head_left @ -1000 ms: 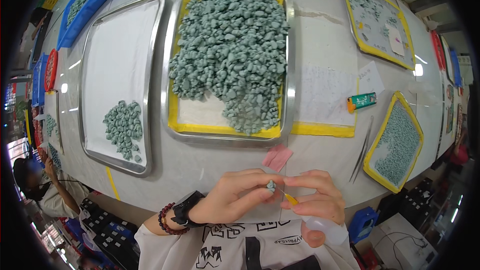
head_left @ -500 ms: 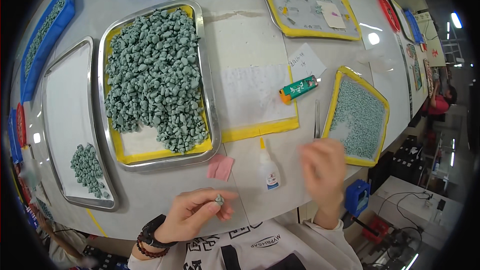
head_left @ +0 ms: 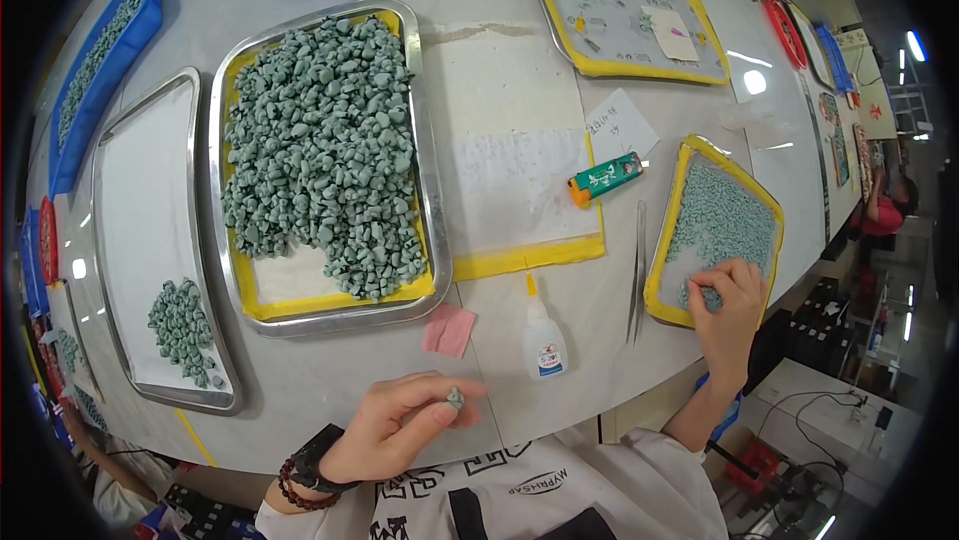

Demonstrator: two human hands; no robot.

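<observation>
In my left hand (head_left: 395,430), thumb and forefinger pinch a small grey-green stone (head_left: 455,398) above the near table edge. My right hand (head_left: 731,300) reaches into a yellow-edged tray (head_left: 656,275) of tiny green stone chips (head_left: 719,210). Its fingertips are bent together down among the chips; whether they grip any is hidden. Between the hands stands a white glue bottle (head_left: 542,342) with a yellow nozzle. Metal tweezers (head_left: 637,275) lie just left of the chip tray. A folded pink cloth (head_left: 450,330) lies beyond my left hand.
A large metal tray (head_left: 440,275) heaped with green stones (head_left: 320,140) lies left of centre. Further left, another tray (head_left: 100,240) holds a small stone pile (head_left: 183,330). A green-orange box (head_left: 605,178), a paper note (head_left: 622,125) and a far tray (head_left: 599,67) lie beyond.
My right hand has moved right, from near the tweezers into the chip tray, uncovering the tweezers' lower ends. My left hand keeps its pinch on the stone.
</observation>
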